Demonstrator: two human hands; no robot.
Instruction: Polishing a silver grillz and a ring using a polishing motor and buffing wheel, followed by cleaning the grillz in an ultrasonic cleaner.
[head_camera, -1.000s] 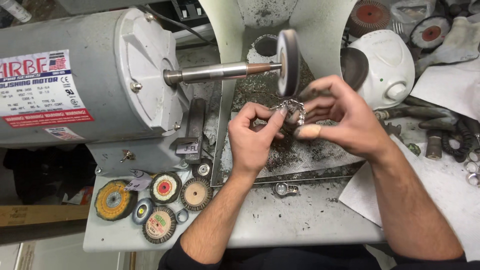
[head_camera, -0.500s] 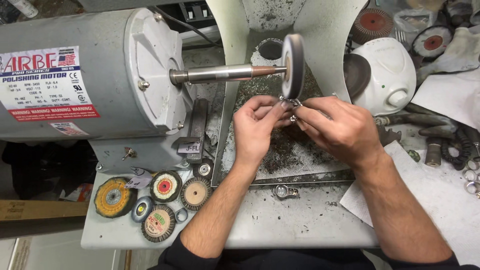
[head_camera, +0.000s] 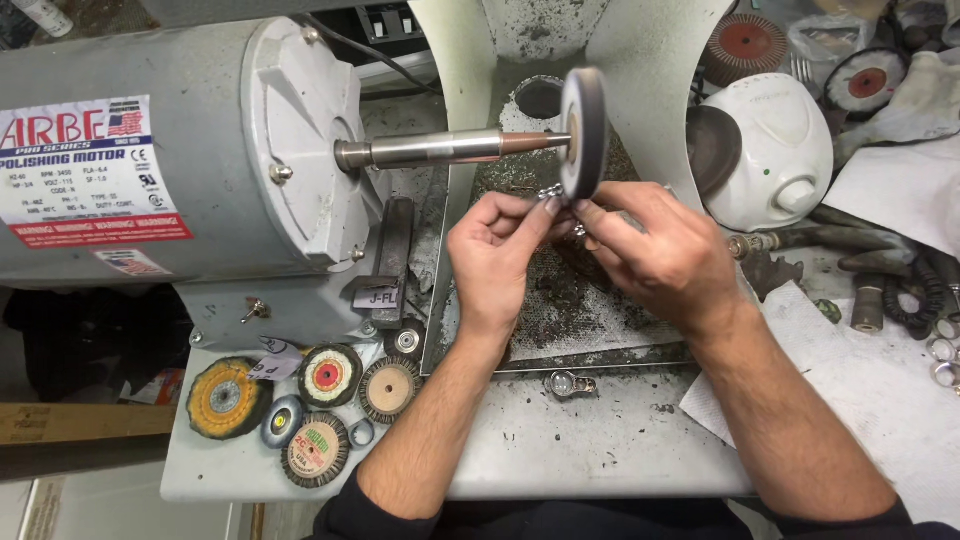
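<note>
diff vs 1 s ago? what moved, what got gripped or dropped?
Both hands, left and right, moved the small metal piece up to the polishing wheel's lower edge. Nothing released. Polishing motor and spare brush wheels stayed put.

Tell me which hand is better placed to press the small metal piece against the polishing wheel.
Probably the left hand: its fingertips pinch the small metal piece right beside the polishing wheel. The right hand grips it from lower down.
</note>
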